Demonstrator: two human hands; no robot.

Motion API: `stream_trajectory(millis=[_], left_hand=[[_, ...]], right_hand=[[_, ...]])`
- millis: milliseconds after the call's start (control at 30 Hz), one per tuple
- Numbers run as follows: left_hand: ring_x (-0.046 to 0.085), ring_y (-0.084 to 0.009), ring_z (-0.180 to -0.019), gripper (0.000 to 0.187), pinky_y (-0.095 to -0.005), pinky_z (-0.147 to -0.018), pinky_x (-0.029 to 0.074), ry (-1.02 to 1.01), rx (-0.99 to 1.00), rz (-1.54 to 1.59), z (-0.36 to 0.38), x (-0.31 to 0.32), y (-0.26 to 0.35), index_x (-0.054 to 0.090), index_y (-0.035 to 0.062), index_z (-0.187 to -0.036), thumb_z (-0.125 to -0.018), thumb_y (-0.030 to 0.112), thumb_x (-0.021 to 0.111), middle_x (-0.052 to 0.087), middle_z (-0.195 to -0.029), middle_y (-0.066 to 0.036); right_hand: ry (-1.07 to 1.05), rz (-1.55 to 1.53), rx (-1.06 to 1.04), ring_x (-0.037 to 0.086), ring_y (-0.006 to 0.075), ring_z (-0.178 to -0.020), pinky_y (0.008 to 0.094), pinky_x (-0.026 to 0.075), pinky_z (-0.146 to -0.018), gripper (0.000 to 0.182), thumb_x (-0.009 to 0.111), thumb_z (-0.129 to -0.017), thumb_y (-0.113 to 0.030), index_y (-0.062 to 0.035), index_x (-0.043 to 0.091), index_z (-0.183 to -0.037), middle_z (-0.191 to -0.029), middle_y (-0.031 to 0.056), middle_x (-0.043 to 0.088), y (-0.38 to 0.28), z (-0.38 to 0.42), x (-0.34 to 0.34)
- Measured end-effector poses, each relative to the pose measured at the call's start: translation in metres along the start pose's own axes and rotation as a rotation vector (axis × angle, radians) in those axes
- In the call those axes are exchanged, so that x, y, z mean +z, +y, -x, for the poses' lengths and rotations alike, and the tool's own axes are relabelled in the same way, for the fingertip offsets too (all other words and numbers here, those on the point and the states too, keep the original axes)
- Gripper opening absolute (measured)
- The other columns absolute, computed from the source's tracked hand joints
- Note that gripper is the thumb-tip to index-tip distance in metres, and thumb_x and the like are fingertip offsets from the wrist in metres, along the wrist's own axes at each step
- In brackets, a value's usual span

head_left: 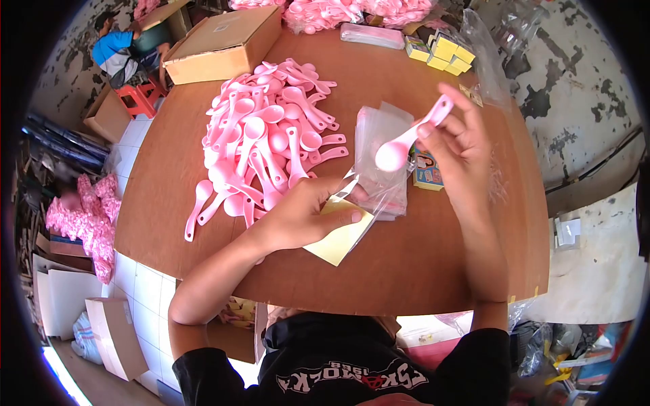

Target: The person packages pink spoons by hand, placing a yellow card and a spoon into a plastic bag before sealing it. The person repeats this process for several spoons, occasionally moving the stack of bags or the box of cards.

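Observation:
My right hand (462,145) pinches a pink plastic spoon (406,142) by its handle, the bowl pointing down and left. My left hand (305,215) grips a clear plastic bag (382,205) with a pale yellow card (338,243) under my thumb. The spoon's bowl is just above the bag's upper end in this view. Beneath them lies a stack of clear plastic bags (369,135). A small printed card pack (428,177) shows partly behind the spoon and my right hand. To the left spreads a big pile of pink spoons (261,135).
A closed cardboard box (227,44) stands at the table's back left. Yellow packs (450,51) and a clear-wrapped bundle (372,35) sit at the back right, near heaped pink packages (325,13). Another person (122,51) sits on a red stool (140,98) at far left.

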State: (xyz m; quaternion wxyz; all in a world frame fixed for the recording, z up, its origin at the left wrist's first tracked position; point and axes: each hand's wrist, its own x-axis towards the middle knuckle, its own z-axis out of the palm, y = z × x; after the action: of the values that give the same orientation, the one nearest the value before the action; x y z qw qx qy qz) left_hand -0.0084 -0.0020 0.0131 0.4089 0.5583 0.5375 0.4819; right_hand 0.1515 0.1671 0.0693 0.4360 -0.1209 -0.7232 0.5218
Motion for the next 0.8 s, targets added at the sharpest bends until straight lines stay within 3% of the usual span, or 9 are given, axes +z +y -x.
stream_trajectory(millis=[100, 267, 300, 367, 500, 567, 633, 700, 800], left_hand=[[0.059, -0.0037, -0.082, 0.027, -0.0218, -0.069, 0.048, 0.011, 0.035, 0.026, -0.002, 0.001, -0.006, 0.063, -0.0014, -0.113, -0.089, 0.01, 0.07, 0.068, -0.092, -0.002], [0.057, -0.0115, -0.108, 0.043, -0.03, -0.094, 0.045, 0.07, 0.109, -0.047, -0.005, 0.001, -0.014, 0.056, -0.0029, -0.125, -0.087, 0.008, 0.071, 0.065, -0.114, -0.009], [0.057, -0.0115, -0.108, 0.043, -0.03, -0.094, 0.045, 0.07, 0.104, -0.046, -0.005, 0.001, -0.014, 0.056, -0.0029, -0.125, -0.087, 0.008, 0.071, 0.065, -0.114, -0.009], [0.061, -0.0072, -0.084, 0.037, -0.0271, -0.073, 0.05, 0.128, 0.15, -0.046, -0.005, 0.002, -0.015, 0.061, -0.0008, -0.115, -0.084, 0.014, 0.075, 0.068, -0.092, -0.006], [0.063, -0.0093, -0.086, 0.04, -0.0284, -0.075, 0.051, 0.118, 0.194, -0.057, -0.006, 0.004, -0.022, 0.06, -0.0014, -0.116, -0.083, 0.015, 0.077, 0.068, -0.096, -0.009], [0.064, -0.012, -0.09, 0.042, -0.0293, -0.077, 0.052, 0.127, 0.28, -0.076, -0.006, 0.005, -0.023, 0.06, -0.0019, -0.116, -0.082, 0.015, 0.077, 0.068, -0.1, -0.011], [0.064, -0.0131, -0.091, 0.043, -0.0298, -0.079, 0.052, 0.119, 0.263, -0.077, -0.004, 0.005, -0.019, 0.059, -0.0022, -0.117, -0.082, 0.015, 0.078, 0.068, -0.101, -0.012], [0.065, -0.0142, -0.093, 0.044, -0.0303, -0.08, 0.052, 0.111, 0.249, -0.079, -0.002, 0.004, -0.011, 0.059, -0.0025, -0.117, -0.082, 0.015, 0.078, 0.068, -0.102, -0.013], [0.062, -0.0095, -0.088, 0.043, -0.0266, -0.076, 0.051, 0.068, 0.195, -0.191, 0.0, 0.003, -0.005, 0.058, -0.002, -0.118, -0.081, 0.011, 0.078, 0.066, -0.106, -0.009]], right_hand=[[-0.097, -0.002, 0.065, 0.064, 0.0097, -0.085, 0.0223, 0.052, -0.073, 0.049, 0.066, -0.088, 0.001, 0.0, 0.046, -0.133, -0.096, 0.0076, 0.067, 0.001, 0.006, 0.005], [-0.132, 0.1, 0.051, 0.064, 0.0081, -0.083, 0.0213, 0.051, -0.068, 0.043, 0.069, -0.087, -0.005, -0.001, 0.054, -0.127, -0.093, 0.0066, 0.068, 0.009, 0.014, 0.019], [-0.133, 0.097, 0.055, 0.064, 0.0081, -0.083, 0.0213, 0.051, -0.068, 0.043, 0.069, -0.087, -0.005, -0.001, 0.054, -0.127, -0.093, 0.0066, 0.068, 0.012, 0.016, 0.02], [-0.163, 0.161, 0.001, 0.065, 0.0104, -0.086, 0.0235, 0.052, -0.069, 0.039, 0.07, -0.085, -0.006, -0.0037, 0.059, -0.122, -0.096, 0.0071, 0.068, 0.016, 0.018, 0.022], [-0.208, 0.231, -0.086, 0.065, 0.0131, -0.09, 0.0254, 0.052, -0.072, 0.029, 0.07, -0.085, -0.006, -0.0047, 0.066, -0.113, -0.101, 0.0082, 0.068, 0.02, 0.021, 0.026], [-0.297, 0.333, -0.283, 0.065, 0.0146, -0.093, 0.026, 0.052, -0.076, 0.021, 0.069, -0.085, -0.006, -0.0042, 0.069, -0.106, -0.105, 0.0097, 0.067, 0.025, 0.021, 0.025], [-0.292, 0.256, -0.172, 0.065, 0.0138, -0.093, 0.0261, 0.052, -0.078, 0.017, 0.066, -0.088, -0.006, -0.0011, 0.069, -0.105, -0.103, 0.009, 0.068, 0.023, 0.026, 0.027], [-0.32, -0.027, 0.111, 0.065, 0.0121, -0.091, 0.0254, 0.052, -0.078, 0.017, 0.063, -0.092, -0.006, 0.0018, 0.068, -0.106, -0.1, 0.0079, 0.069, 0.021, 0.027, 0.024], [-0.285, -0.017, 0.197, 0.064, 0.0108, -0.088, 0.024, 0.052, -0.077, 0.016, 0.061, -0.094, -0.005, 0.0043, 0.067, -0.105, -0.095, 0.0075, 0.069, 0.0, 0.023, 0.017]])
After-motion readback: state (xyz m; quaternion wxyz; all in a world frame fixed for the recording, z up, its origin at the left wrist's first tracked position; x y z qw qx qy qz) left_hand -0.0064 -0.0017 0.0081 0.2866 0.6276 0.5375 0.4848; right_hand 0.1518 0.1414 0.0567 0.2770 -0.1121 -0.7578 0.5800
